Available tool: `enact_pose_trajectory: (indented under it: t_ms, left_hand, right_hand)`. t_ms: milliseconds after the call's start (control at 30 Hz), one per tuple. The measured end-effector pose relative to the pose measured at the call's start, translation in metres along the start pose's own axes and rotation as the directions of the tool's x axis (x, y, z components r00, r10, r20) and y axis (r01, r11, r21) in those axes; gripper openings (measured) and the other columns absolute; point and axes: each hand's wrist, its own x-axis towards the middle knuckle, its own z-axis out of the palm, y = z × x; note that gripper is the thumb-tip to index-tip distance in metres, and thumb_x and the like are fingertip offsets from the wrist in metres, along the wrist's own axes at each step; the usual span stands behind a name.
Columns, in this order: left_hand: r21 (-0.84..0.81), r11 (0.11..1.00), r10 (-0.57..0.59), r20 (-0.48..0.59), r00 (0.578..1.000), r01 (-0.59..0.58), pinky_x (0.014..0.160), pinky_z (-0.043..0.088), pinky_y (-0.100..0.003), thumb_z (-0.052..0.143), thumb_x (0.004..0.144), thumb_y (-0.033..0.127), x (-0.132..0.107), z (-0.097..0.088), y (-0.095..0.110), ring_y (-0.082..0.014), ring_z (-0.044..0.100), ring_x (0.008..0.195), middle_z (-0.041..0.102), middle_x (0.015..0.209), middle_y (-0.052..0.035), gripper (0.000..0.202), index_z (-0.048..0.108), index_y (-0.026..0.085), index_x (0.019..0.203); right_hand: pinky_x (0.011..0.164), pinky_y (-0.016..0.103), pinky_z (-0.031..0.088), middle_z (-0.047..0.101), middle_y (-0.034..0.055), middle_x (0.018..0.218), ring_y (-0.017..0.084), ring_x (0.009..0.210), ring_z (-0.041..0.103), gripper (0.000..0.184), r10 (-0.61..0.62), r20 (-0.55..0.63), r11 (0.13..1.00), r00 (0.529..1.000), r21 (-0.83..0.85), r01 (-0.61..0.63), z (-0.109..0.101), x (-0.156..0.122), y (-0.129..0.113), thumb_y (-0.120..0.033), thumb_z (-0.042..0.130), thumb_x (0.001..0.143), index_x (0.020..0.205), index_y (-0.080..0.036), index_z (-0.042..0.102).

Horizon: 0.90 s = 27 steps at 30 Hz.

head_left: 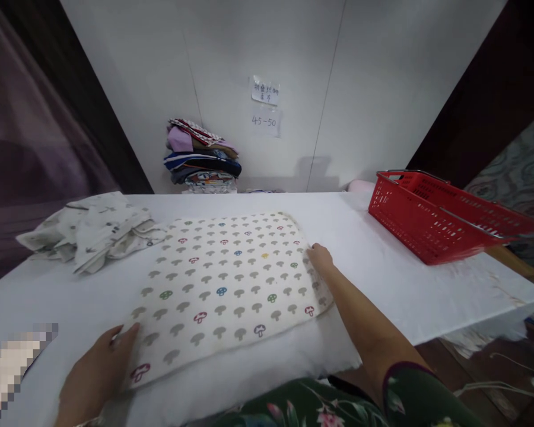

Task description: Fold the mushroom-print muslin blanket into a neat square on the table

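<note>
A cream cloth (231, 276) printed with grey and coloured mushrooms lies spread in a rough rectangle on the white-covered table (356, 308). At its near left corner, my left hand (98, 369) has thumb and fingers closed on the edge. Farther up on the opposite side, my right hand (321, 260) grips the right edge, its fingertips partly hidden. The cloth's near edge lies close to the table's front, just before my body. Left of the cloth, almost touching its far left corner, is a crumpled white printed fabric (100, 231).
A red plastic basket (431, 222) with metal handles stands at the right end of the table. Folded textiles (203, 157) are stacked at the back against the wall. Two paper notes (266, 107) hang above. A blurred-out patch (13, 367) covers something at lower left.
</note>
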Motion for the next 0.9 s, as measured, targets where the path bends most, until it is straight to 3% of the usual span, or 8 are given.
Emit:
enact_pose_trajectory:
  t_ms: [100,233,433,767,900]
  left_hand:
    - [0.013,1.0,-0.011,0.148,0.989,0.009,0.085,0.045,-0.035,0.021,0.078,0.064,-0.002,-0.002,0.001,-0.0283,0.06,0.099,0.063,0.113,-0.0114,0.072,0.049,0.018,0.125]
    - [-0.011,1.0,-0.012,0.167,0.986,0.014,0.086,0.044,-0.035,0.022,0.077,0.064,0.001,-0.003,0.001,-0.0285,0.059,0.101,0.062,0.115,-0.012,0.072,0.048,0.017,0.125]
    - [-0.062,0.998,-0.005,0.144,0.99,0.014,0.076,0.047,-0.035,0.021,0.081,0.059,0.006,-0.011,0.005,-0.027,0.062,0.09,0.067,0.103,-0.0089,0.06,0.059,0.02,0.108]
    - [-0.127,0.991,-0.023,0.057,0.998,0.03,0.073,0.045,-0.037,0.029,0.082,0.054,-0.006,-0.007,0.016,-0.0299,0.062,0.09,0.068,0.097,-0.0133,0.053,0.058,0.018,0.108]
    - [-0.167,0.986,-0.013,0.045,0.999,0.021,0.072,0.045,-0.035,0.028,0.083,0.055,-0.013,-0.008,0.016,-0.0285,0.062,0.091,0.068,0.097,-0.0122,0.053,0.059,0.019,0.106]
  right_hand:
    - [0.074,0.026,0.041,0.062,0.011,0.105,0.02,0.096,0.058,0.03,0.011,-0.006,1.0,1.0,-0.002,-0.011,0.002,0.0,0.002,-0.03,0.036,0.09,0.108,-0.017,0.056]
    - [0.077,0.026,0.041,0.062,0.0117,0.105,0.02,0.099,0.057,0.03,0.004,-0.003,1.0,1.0,-0.005,-0.004,0.001,0.005,0.002,-0.031,0.04,0.089,0.109,-0.016,0.056]
    - [0.079,0.026,0.042,0.061,0.0128,0.106,0.021,0.101,0.056,0.037,0.004,-0.019,1.0,1.0,0.001,-0.004,-0.001,0.026,-0.01,-0.039,0.04,0.089,0.113,-0.014,0.054]
    - [0.084,0.034,0.041,0.058,0.0176,0.11,0.026,0.105,0.055,0.038,-0.034,-0.024,0.999,0.999,-0.033,0.034,0.006,0.033,-0.018,-0.024,0.028,0.092,0.124,-0.011,0.044]
    - [0.082,0.038,0.043,0.057,0.018,0.113,0.028,0.103,0.056,0.045,-0.079,0.001,0.993,0.997,-0.093,0.079,0.005,0.03,-0.013,-0.036,0.027,0.092,0.13,-0.014,0.038]
